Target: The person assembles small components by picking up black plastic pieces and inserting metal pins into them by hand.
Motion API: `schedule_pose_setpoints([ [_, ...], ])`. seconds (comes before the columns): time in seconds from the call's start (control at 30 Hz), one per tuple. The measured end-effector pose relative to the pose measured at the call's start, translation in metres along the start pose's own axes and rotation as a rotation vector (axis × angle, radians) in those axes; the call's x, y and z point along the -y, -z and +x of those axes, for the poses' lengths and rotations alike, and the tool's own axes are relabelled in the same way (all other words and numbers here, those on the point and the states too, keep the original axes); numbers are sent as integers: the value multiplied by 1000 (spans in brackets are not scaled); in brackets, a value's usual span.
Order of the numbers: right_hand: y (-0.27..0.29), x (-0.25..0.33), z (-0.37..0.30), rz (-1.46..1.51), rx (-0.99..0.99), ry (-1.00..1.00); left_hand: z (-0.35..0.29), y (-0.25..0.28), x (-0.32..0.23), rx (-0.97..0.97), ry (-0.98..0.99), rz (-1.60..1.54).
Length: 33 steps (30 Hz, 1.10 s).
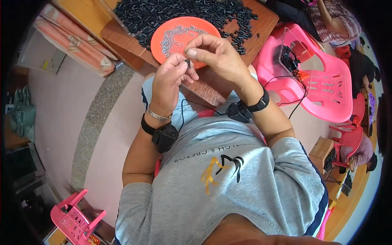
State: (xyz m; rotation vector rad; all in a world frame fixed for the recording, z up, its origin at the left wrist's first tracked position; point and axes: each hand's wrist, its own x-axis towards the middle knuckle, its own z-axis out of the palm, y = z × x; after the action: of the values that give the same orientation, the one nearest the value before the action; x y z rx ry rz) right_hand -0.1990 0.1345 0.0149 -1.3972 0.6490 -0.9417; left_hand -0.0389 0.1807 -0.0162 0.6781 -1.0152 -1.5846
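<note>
My left hand (166,81) pinches a small black plastic piece (188,63) between thumb and fingers, its end pointing up. Close beside it, my right hand (222,57) has its thumb and index fingertip pressed together; whatever they hold is too small to make out. Both hands hover over the near edge of an orange-red plate (210,27). Small silvery metal pins (168,42) lie scattered in that plate. Behind and around it spreads a large heap of short black tube-like pieces (183,9) on the brown table.
The brown wooden table (263,30) ends just in front of my lap. At my right stands a pink plastic chair (326,87) with a black device and cables on it. Another pink chair (73,220) is at the lower left. Other people sit at the far right.
</note>
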Motion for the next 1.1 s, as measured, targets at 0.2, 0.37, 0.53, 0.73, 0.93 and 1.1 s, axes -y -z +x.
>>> schedule_pose_setpoints([
  [0.2,-3,-7,-3,113,16,-42,1,-1,2,-17,-3,-20],
  [0.37,-9,-14,-7,31,-47,100,1,-1,7,2,-20,-85],
  [0.53,-10,-9,-10,-795,-197,566,-1,6,12,0,-56,-137],
  [0.73,12,6,-12,-884,-104,579,-1,3,5,-23,-29,-69],
  [0.93,128,-13,6,-858,-694,231,-1,8,-8,-83,-135,-44],
  [1.1,229,-33,-2,-1222,-714,-160,2,13,-11,-78,-166,-46],
])
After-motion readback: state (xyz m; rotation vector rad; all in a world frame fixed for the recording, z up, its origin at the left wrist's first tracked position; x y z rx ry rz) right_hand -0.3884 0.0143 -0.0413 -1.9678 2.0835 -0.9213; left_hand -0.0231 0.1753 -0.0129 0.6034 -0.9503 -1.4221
